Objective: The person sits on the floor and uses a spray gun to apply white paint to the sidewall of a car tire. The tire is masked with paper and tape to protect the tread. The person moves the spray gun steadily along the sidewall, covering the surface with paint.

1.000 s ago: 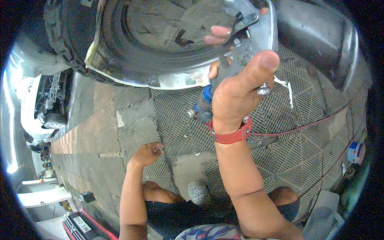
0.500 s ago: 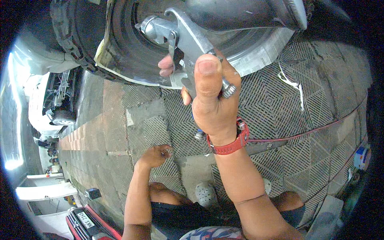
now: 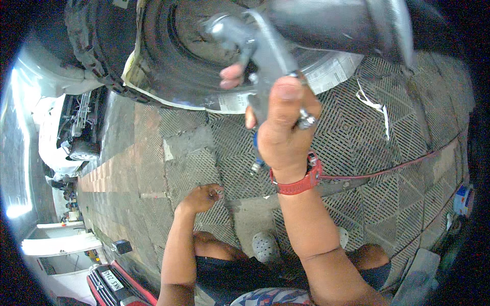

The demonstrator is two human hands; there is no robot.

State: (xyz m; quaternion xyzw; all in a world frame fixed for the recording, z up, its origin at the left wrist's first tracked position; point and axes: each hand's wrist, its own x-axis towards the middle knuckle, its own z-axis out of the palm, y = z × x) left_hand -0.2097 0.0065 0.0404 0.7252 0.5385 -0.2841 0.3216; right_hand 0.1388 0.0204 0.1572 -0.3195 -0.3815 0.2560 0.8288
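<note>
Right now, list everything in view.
Spray gun with cup: 1 each, grey, upper centre
Tyre: 1, black, upper left
Paper: uncounted, pale, upper centre
Floor tiles: many, grey, centre
Torn strip: 1, white, right
Hose: 1, reddish, right
Container: 1, blue-white, far right
Boxy object: 1, black, lower left
Car: 1, white, left
Second car: 1, red-black, lower left
Shoes: 2, pale grey, lower centre
Shorts: 1, black, bottom centre
Watch: 1, red, centre
Forearms: 2, bare, lower edge
Left hand: 1, bare, curled, centre-left
Right hand: 1, bare, around spray gun
</note>
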